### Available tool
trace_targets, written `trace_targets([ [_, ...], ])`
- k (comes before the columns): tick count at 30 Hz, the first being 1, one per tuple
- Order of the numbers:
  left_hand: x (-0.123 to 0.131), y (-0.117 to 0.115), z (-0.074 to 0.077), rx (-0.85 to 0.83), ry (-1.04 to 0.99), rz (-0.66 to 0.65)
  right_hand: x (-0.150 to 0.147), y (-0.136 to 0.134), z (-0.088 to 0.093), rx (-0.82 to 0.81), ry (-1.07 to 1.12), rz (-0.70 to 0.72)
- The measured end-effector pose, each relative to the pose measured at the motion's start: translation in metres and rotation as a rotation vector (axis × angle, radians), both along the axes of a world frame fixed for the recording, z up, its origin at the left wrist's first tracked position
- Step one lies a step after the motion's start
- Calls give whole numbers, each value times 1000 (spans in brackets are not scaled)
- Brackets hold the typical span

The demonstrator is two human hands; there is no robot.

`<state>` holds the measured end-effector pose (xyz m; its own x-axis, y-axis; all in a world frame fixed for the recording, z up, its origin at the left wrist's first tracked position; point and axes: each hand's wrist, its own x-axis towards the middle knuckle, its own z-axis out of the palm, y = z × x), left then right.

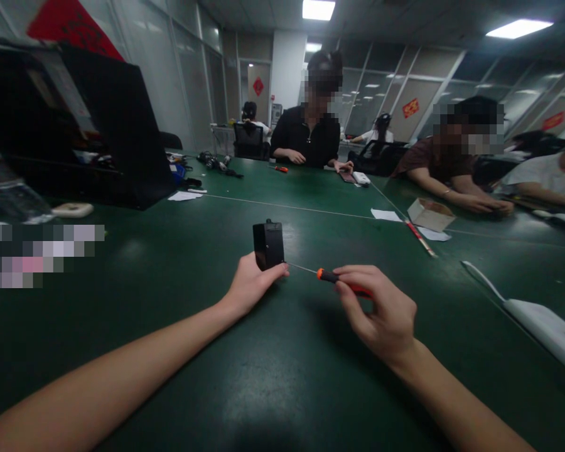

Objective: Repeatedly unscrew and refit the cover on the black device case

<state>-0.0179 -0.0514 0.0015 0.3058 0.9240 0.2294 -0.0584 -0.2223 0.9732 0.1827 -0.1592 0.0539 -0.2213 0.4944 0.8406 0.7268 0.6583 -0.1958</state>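
A small black box with a short knob on top stands upright in my left hand, whose thumb lies along its lower edge. My right hand grips a screwdriver with a black, orange and red handle. The thin shaft points left, and its tip meets the lower right corner of the box, near a screw-like spot. Whether the tip sits in a screw is too small to tell. Both hands are just above the green table.
A large black open case stands at left. An open carton, paper and a red-and-white stick lie to the right, with a white power strip nearer. Another screwdriver lies before a person in black; others sit at right.
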Motion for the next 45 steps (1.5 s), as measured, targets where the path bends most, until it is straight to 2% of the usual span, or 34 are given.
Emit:
trace_targets([
  [2,-6,4,3,75,116,82,0,3,0,-173,32,-44],
  [5,-13,7,8,132,236,166,-6,8,-7,-607,185,-60],
  [8,-15,5,12,165,285,184,-17,9,-15,-1111,500,56],
  [9,-15,3,13,173,285,183,-20,9,-16,-1232,635,107],
  [11,-13,1,14,195,270,177,-25,7,-17,-1389,877,207],
  [13,-12,-2,14,216,261,182,-27,6,-16,-1454,1020,271],
  [16,-9,-3,15,228,282,187,-26,6,-15,-1433,996,237],
  [18,-9,-4,15,221,306,181,-25,6,-18,-1311,811,136],
  [24,-8,-5,14,215,380,160,-17,0,-29,-515,-168,-195],
  [27,-8,-4,13,211,383,141,-12,-4,-28,-265,-560,-303],
  [29,-9,-3,12,218,390,133,-12,-5,-25,-204,-656,-328],
  [31,-9,-2,11,225,406,124,-14,-6,-20,-284,-625,-342],
  [33,-9,-2,11,224,421,110,-19,-6,-15,-446,-463,-321],
  [37,-9,-2,11,223,408,97,-32,-5,-11,-796,5,-133],
  [40,-9,-2,12,219,374,90,-37,-3,-15,-980,265,-8],
  [43,-9,-2,13,188,336,65,-36,-1,-23,-1011,370,-10],
  [45,-9,-1,13,170,334,55,-32,0,-27,-933,341,-51],
])
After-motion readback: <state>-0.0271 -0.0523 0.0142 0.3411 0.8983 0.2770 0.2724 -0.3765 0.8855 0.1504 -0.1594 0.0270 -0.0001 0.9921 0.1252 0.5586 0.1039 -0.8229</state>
